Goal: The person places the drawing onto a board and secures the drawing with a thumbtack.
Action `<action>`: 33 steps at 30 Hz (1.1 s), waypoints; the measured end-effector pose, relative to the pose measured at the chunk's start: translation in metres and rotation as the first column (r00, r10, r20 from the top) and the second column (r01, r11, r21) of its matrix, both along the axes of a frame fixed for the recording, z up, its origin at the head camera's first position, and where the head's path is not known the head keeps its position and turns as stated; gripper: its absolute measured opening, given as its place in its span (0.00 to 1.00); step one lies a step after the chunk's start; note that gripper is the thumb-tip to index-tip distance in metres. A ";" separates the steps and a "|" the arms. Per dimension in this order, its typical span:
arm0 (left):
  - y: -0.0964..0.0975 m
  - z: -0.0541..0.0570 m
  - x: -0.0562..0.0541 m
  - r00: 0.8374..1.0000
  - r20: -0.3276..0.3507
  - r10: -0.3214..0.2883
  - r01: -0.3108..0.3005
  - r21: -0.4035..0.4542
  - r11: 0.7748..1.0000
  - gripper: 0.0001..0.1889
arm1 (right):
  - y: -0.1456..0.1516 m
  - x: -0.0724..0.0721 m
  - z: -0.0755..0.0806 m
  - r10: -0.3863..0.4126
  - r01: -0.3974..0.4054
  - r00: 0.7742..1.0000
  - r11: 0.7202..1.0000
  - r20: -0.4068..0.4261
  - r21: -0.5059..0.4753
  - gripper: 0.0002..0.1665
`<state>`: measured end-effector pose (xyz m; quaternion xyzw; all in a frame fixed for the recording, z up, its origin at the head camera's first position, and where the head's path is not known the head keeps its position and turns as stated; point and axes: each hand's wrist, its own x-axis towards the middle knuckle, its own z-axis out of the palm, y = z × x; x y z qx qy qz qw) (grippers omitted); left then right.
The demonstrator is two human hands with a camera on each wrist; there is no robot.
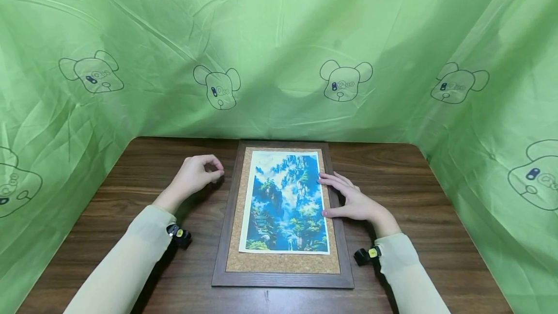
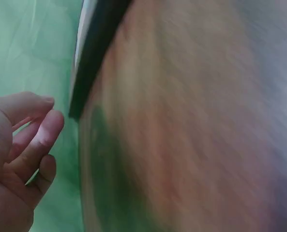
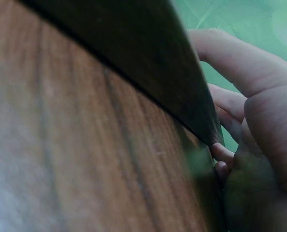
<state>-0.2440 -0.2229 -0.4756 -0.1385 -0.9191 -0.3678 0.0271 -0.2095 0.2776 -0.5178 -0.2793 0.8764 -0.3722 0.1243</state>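
Observation:
A blue-and-green landscape print with a white border lies on a cork board in a dark wooden frame. My right hand reaches across the frame's right side, its spread fingertips and thumb at the print's right edge. Seen from the right wrist, that hand is beside the frame's dark side edge. Left of the frame, my left hand is loosely curled. In the left wrist view, the left hand has thumb and finger tips close together, and nothing shows between them.
The board lies on a dark brown wooden table. Green cloth with printed bear heads rises behind the table and along both sides. Each wrist wears a small black camera, such as the left wrist camera.

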 end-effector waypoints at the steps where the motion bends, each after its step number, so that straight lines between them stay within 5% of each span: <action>1: 0.005 0.002 -0.003 1.000 -0.010 -0.002 0.002 0.001 1.000 0.04 | 0.000 0.000 0.000 0.001 -0.001 1.000 1.000 0.001 0.000 0.54; 15: 0.093 0.016 -0.057 0.995 -0.099 -0.034 0.034 -0.008 0.999 0.03 | -0.002 0.001 0.001 -0.003 0.003 1.000 1.000 -0.004 0.000 0.54; 23: 0.131 0.017 -0.069 0.996 -0.054 -0.068 0.065 -0.049 0.997 0.05 | -0.003 0.001 0.002 0.001 -0.001 1.000 1.000 -0.001 -0.002 0.53; 33: 0.160 0.003 -0.081 0.994 -0.046 -0.096 0.089 -0.139 0.986 0.04 | -0.003 0.002 0.006 -0.007 0.007 1.000 1.000 0.000 0.005 0.53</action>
